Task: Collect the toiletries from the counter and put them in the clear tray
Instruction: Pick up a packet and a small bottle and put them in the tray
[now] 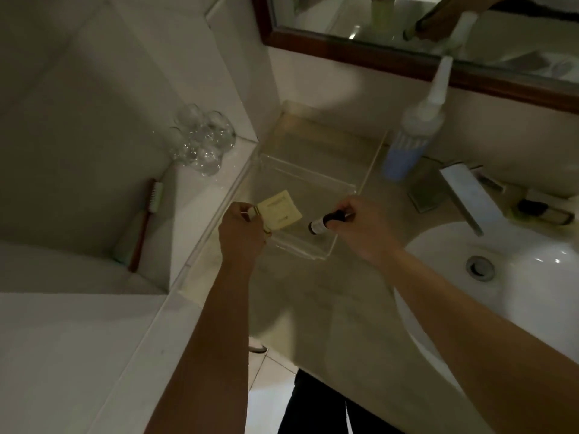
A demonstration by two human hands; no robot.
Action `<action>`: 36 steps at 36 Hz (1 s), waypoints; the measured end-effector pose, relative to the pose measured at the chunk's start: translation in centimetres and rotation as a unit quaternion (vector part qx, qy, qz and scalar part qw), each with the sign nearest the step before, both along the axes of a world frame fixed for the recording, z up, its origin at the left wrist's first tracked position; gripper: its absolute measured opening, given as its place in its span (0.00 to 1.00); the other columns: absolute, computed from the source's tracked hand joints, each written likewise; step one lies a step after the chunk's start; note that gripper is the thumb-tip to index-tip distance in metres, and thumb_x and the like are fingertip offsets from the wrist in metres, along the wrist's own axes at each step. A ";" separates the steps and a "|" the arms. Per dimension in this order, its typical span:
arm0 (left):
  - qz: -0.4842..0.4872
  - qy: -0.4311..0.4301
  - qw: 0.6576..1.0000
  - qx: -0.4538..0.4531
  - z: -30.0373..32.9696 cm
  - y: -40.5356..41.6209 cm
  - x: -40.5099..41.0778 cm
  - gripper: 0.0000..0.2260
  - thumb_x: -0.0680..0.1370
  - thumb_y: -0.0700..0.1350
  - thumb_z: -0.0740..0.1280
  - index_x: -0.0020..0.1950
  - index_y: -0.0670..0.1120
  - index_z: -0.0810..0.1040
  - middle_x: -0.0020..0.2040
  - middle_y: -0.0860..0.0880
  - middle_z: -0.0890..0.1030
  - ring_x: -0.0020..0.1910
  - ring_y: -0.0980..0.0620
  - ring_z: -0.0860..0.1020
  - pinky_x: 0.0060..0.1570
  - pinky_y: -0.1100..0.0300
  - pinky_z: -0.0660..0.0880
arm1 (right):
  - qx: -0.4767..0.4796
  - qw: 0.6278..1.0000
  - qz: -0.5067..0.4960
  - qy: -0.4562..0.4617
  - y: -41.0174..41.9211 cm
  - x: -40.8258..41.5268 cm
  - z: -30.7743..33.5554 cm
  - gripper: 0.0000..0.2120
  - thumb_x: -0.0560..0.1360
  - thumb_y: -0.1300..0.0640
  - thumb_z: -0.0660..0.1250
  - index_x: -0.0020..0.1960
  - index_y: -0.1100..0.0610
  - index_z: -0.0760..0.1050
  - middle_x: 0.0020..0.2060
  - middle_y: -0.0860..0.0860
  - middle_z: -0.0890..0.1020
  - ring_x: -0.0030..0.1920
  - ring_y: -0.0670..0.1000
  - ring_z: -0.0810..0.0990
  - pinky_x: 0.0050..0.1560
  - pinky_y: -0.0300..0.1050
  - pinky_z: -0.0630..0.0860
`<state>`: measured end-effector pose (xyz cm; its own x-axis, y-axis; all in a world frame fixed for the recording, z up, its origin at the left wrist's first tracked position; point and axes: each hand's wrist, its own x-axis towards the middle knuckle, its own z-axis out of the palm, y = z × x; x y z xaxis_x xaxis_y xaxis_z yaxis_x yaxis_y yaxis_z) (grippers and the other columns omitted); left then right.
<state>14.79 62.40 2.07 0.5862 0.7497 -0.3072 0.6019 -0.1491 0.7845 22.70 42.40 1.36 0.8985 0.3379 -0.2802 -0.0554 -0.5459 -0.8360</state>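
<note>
The clear tray (369, 158) lies on the beige counter, left of the sink. A pale yellow packet (280, 209) rests inside its near left part. My left hand (242, 234) is at the tray's near left corner, fingers closed on a small yellowish striped item at the packet's edge. My right hand (363, 225) hovers over the tray's near right part and holds a small dark bottle (326, 220) with a white label, lying sideways with its end pointing left.
A tall white and blue squeeze bottle (410, 142) stands behind the tray on the right. A chrome faucet (460, 195) and white sink (501, 277) lie to the right, with a small dark bottle (545, 213) behind them. Glass tumblers (202, 139) and a toothbrush (147, 220) sit on the left ledge.
</note>
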 end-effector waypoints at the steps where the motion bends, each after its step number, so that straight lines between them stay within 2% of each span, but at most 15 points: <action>1: -0.005 0.012 1.000 0.024 -0.5 0.6 0.5 0.03 0.76 0.42 0.65 0.46 0.51 0.76 0.44 0.47 0.82 0.42 0.45 0.83 0.40 0.44 0.83 | -0.008 1.000 0.007 -0.007 0.7 0.3 -0.3 0.07 0.69 0.56 0.74 0.44 0.54 0.77 0.37 0.45 0.77 0.37 0.44 0.74 0.33 0.32 0.66; 3: -0.021 0.029 0.997 0.065 -1.2 1.6 1.5 0.02 0.78 0.44 0.65 0.48 0.49 0.76 0.44 0.49 0.81 0.44 0.47 0.82 0.43 0.48 0.82 | -0.022 1.000 0.018 -0.011 2.3 0.8 -1.1 0.07 0.70 0.56 0.74 0.43 0.54 0.76 0.36 0.44 0.76 0.36 0.43 0.73 0.33 0.30 0.67; 6: -0.040 0.035 0.994 0.092 -2.3 2.9 2.6 0.01 0.78 0.41 0.65 0.48 0.46 0.76 0.43 0.48 0.81 0.43 0.48 0.80 0.42 0.55 0.77 | -0.040 0.999 0.031 -0.007 4.4 1.3 -2.3 0.07 0.70 0.57 0.74 0.42 0.53 0.76 0.37 0.46 0.77 0.38 0.45 0.74 0.32 0.29 0.66; 10: -0.072 0.047 0.993 0.083 -3.9 4.6 3.6 0.07 0.74 0.36 0.67 0.47 0.47 0.75 0.42 0.46 0.81 0.42 0.46 0.81 0.39 0.53 0.79 | -0.074 0.997 0.036 0.006 6.4 1.3 -3.7 0.07 0.69 0.57 0.75 0.44 0.54 0.78 0.40 0.48 0.80 0.41 0.48 0.77 0.34 0.31 0.67; 12: -0.100 0.063 0.988 0.095 -4.4 5.3 3.6 0.12 0.72 0.34 0.66 0.52 0.47 0.75 0.44 0.44 0.82 0.42 0.45 0.81 0.37 0.55 0.77 | -0.084 0.996 0.033 0.018 6.9 1.1 -4.1 0.08 0.68 0.56 0.75 0.44 0.53 0.78 0.39 0.48 0.80 0.40 0.47 0.77 0.34 0.34 0.70; 14: -0.130 0.082 0.980 0.124 -4.6 5.9 3.5 0.15 0.71 0.35 0.66 0.55 0.48 0.76 0.46 0.44 0.82 0.43 0.45 0.81 0.39 0.54 0.78 | -0.090 0.995 0.041 0.027 7.2 1.0 -4.2 0.08 0.67 0.57 0.75 0.45 0.53 0.79 0.38 0.47 0.79 0.38 0.47 0.77 0.33 0.34 0.70; 16: -0.154 0.092 0.972 0.154 -4.5 6.4 3.5 0.15 0.71 0.35 0.66 0.55 0.47 0.77 0.46 0.44 0.83 0.44 0.44 0.81 0.40 0.52 0.80 | -0.109 0.991 0.072 0.015 7.6 0.7 -4.1 0.08 0.68 0.58 0.74 0.46 0.53 0.79 0.38 0.46 0.79 0.39 0.48 0.77 0.33 0.35 0.69; 19: -0.179 0.100 0.960 0.190 -4.1 6.7 3.4 0.12 0.72 0.35 0.65 0.53 0.46 0.78 0.45 0.42 0.83 0.43 0.41 0.81 0.39 0.51 0.79 | -0.148 0.984 0.101 0.006 8.1 0.2 -4.4 0.06 0.69 0.59 0.70 0.46 0.52 0.78 0.40 0.49 0.82 0.41 0.52 0.79 0.39 0.45 0.76; 21: -0.195 0.109 0.954 0.201 -4.0 6.8 3.6 0.10 0.73 0.36 0.66 0.53 0.44 0.78 0.45 0.41 0.83 0.43 0.41 0.81 0.38 0.53 0.78 | -0.164 0.981 0.106 0.011 8.3 -0.1 -4.6 0.07 0.68 0.60 0.68 0.45 0.50 0.77 0.40 0.51 0.82 0.42 0.54 0.80 0.39 0.47 0.77; 27: -0.253 0.117 0.935 0.220 -4.1 6.6 3.5 0.08 0.74 0.40 0.68 0.53 0.43 0.78 0.52 0.43 0.78 0.49 0.43 0.79 0.44 0.53 0.75 | -0.195 0.974 0.118 -0.010 8.3 -0.4 -4.5 0.10 0.69 0.62 0.66 0.46 0.50 0.78 0.41 0.53 0.82 0.42 0.56 0.80 0.40 0.49 0.78; 31: -0.272 0.122 0.932 0.204 -3.4 5.5 3.0 0.12 0.76 0.40 0.67 0.59 0.44 0.77 0.60 0.45 0.73 0.51 0.45 0.78 0.45 0.54 0.75 | -0.186 0.976 0.113 -0.015 7.7 -0.6 -4.1 0.10 0.70 0.61 0.66 0.50 0.53 0.79 0.44 0.54 0.83 0.46 0.58 0.81 0.44 0.50 0.79; 33: -0.291 0.111 0.929 0.200 -3.0 4.4 3.2 0.14 0.75 0.40 0.68 0.61 0.44 0.77 0.62 0.45 0.72 0.54 0.44 0.77 0.51 0.51 0.77 | -0.167 0.981 0.098 -0.012 6.7 -0.7 -3.5 0.13 0.71 0.59 0.67 0.55 0.54 0.79 0.49 0.55 0.83 0.50 0.58 0.80 0.47 0.48 0.78; 36: -0.318 0.085 0.922 0.206 -2.0 1.7 3.9 0.14 0.74 0.41 0.70 0.58 0.45 0.78 0.62 0.44 0.74 0.57 0.42 0.77 0.54 0.47 0.77 | -0.136 0.988 0.076 -0.025 4.1 -1.0 -2.1 0.15 0.72 0.57 0.68 0.59 0.55 0.77 0.53 0.53 0.82 0.53 0.55 0.80 0.48 0.42 0.74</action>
